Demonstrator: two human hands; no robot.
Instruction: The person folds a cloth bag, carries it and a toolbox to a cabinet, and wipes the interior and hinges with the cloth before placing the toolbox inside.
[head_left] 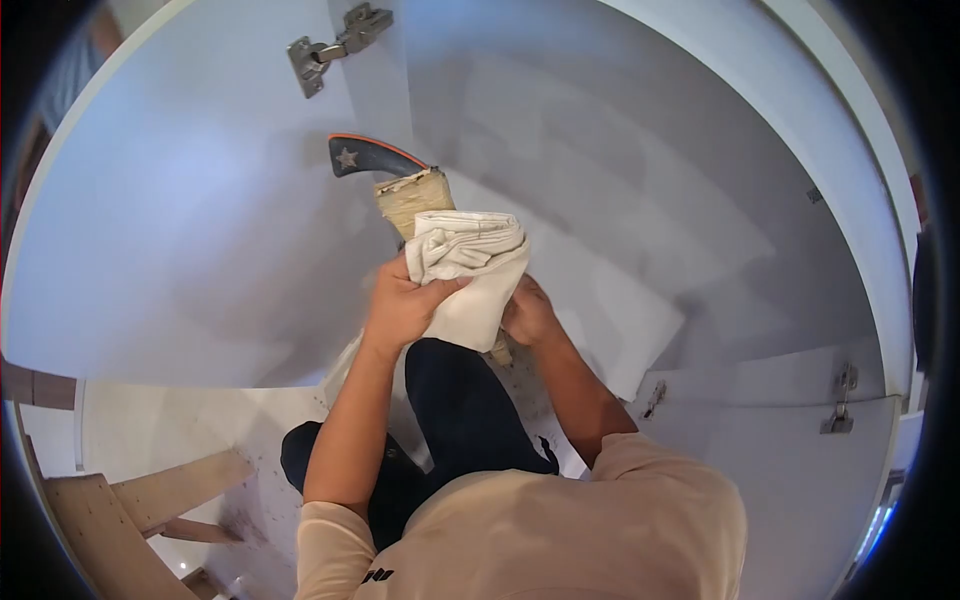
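Observation:
In front of my body I hold a folded off-white cloth (470, 250), bunched in layers at the top, with a flat part hanging down. My left hand (405, 305) is closed on its left edge, the thumb lying across the front. My right hand (528, 312) is closed at the cloth's right edge, its fingers partly hidden behind it. Beyond the cloth, a dark curved handle (375, 155) with an orange edge and a star sticks out of a tan, tape-wrapped sheath (418, 200). A tan tip shows below the cloth; the part between is hidden.
White cabinet panels surround me, with a metal hinge (325, 50) at upper left and another hinge (840, 400) at right. A white sheet or board (620, 320) lies behind my right hand. Wooden pieces (180, 490) stand at lower left. Part of another person shows at far upper left.

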